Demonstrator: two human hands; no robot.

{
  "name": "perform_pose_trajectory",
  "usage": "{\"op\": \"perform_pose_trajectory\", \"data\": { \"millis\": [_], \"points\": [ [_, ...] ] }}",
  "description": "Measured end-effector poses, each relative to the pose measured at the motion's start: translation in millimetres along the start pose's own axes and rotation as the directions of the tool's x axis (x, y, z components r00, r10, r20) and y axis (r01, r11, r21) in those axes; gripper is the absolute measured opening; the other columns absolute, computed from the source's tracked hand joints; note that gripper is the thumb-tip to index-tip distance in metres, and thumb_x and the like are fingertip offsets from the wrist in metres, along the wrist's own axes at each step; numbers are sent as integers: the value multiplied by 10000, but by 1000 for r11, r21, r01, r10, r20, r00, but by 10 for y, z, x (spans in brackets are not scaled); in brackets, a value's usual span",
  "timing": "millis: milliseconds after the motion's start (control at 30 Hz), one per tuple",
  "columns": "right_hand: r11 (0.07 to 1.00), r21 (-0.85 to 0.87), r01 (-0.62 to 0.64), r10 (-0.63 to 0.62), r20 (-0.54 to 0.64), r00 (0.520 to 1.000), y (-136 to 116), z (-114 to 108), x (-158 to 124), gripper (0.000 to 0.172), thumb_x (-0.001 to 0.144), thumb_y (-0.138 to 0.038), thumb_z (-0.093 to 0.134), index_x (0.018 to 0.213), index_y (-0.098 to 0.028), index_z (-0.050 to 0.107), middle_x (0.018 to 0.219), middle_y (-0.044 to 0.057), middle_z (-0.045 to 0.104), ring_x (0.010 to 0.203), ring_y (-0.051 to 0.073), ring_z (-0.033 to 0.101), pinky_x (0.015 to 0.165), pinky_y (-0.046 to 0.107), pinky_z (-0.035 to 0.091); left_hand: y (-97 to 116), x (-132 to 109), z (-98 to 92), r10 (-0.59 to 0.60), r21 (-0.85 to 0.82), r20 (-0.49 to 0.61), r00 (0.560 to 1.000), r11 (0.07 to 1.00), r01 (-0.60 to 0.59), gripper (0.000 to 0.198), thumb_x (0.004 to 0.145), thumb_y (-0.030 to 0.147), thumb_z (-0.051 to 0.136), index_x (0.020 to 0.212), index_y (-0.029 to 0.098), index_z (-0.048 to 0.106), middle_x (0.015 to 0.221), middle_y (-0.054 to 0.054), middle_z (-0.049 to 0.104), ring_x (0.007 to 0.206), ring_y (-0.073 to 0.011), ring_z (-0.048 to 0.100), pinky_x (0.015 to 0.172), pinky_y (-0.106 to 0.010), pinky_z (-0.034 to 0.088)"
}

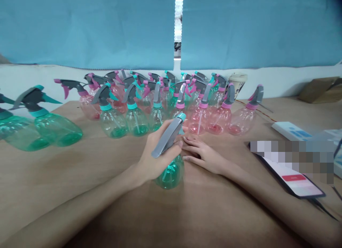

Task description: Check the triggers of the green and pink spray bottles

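- Left hand (156,161) is wrapped around the neck of a green spray bottle (171,175), which stands upright on the worktop (107,177).
- Right hand (204,155) holds nothing; its loosely extended fingers touch the bottle, apparently steadying it while the grey sprayer head (167,136) is seated.

Table (93,162) layout: one spray bottle (171,175) stands at centre, near side. A cluster of bottles (160,105) is massed behind it. Two further bottles (53,130) sit at far left. A cup (237,80) stands behind the cluster's right end. A phone (294,180) lies at near right.
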State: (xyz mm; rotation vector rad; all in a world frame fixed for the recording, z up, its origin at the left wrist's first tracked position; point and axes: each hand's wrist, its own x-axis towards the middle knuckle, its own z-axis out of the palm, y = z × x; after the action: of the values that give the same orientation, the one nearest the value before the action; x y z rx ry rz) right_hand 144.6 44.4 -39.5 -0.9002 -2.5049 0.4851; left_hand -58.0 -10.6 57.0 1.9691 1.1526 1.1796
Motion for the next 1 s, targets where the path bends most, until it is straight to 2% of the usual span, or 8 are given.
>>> {"op": "perform_pose_trajectory", "data": {
  "millis": [133,467,633,833,1000],
  "points": [
    [1000,-3,-10,10,4,1000,-1,0,-1,523,921,-514,445,1383,-269,460,1453,93,435,1398,272,292,1116,530,283,-5,5,-7,-7,-70,18,1000,997,8,248,759,200,540,996,267,502,629,53,546,538,-156,525,556,-298,420],
    [1000,6,-4,4,0,1000,-12,-7,2,504,923,-503,450,1383,-299,455,1490,68,382,1392,265,307,1125,517,270,25,21,-45,27,-50,37,999,998,-25,171,740,172,513,900,229,494,617,56,492,620,-153,544,576,-273,424],
    [1000,-7,-24,24,15,1000,-17,-11,2,521,921,-517,443,1390,-291,448,1490,69,381,1407,267,268,1124,515,275,17,15,-56,42,-76,41,998,996,-39,126,747,167,512,851,229,476,659,43,507,644,-151,538,590,-278,411],
    [1000,-2,-8,8,-3,1000,-21,-10,-1,512,918,-498,463,1390,-301,444,1496,64,363,1395,276,295,1113,532,289,14,19,-60,56,-97,44,997,994,-52,128,739,184,535,853,221,490,756,30,571,636,-135,517,605,-277,424],
    [1000,-4,-6,6,0,1000,-23,-12,4,512,919,-490,467,1393,-298,439,1503,61,352,1391,268,308,1123,513,281,41,17,-67,25,-98,47,999,995,-21,99,747,202,537,839,217,502,749,24,571,624,-135,507,598,-279,422]
  ]
}}
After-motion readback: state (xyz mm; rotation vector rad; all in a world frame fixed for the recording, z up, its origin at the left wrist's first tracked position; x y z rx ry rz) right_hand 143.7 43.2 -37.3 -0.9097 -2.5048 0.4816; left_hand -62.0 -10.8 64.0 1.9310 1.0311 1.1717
